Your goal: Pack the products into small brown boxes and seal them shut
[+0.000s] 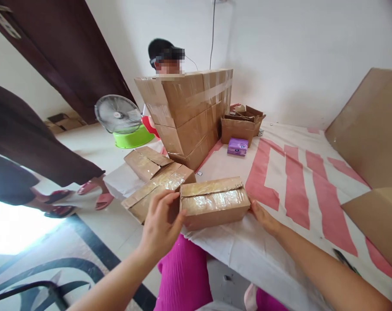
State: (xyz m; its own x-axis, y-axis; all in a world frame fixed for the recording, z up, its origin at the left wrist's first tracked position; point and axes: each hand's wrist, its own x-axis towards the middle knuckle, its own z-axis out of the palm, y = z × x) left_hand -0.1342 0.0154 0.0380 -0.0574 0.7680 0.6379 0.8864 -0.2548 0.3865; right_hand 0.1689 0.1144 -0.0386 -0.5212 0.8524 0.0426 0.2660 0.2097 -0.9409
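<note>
Head view: a small taped box (pixel 213 207) sits at the near edge of the cloth-covered bench (pixel 276 172), turned slightly, between the person's 2 hands. The left hand (pixel 162 220) grips its left end, thumb on the near corner and fingers curled round the end. The right hand (pixel 263 217) has its fingertips against the right end; whether it grips or merely steadies, I cannot tell.

The card looks thin and fairly stiff, so the box should be light unless it is packed, and its weight cannot be judged from here. The glossy tape may be slippery, and the top flap edge looks slightly raised, so the firmer hold would be low on the 2 short ends, with little squeeze to avoid denting the walls.

Its far side, underside and contents are hidden, and glare washes out part of the tape. Just left, 2 worn cartons (pixel 160 185) lie partly behind the left hand. A co-worker (pixel 166 56) is mostly hidden behind the stacked cartons (pixel 196 108). A dark object (pixel 345 260) beside the right forearm is too blurred to identify
</note>
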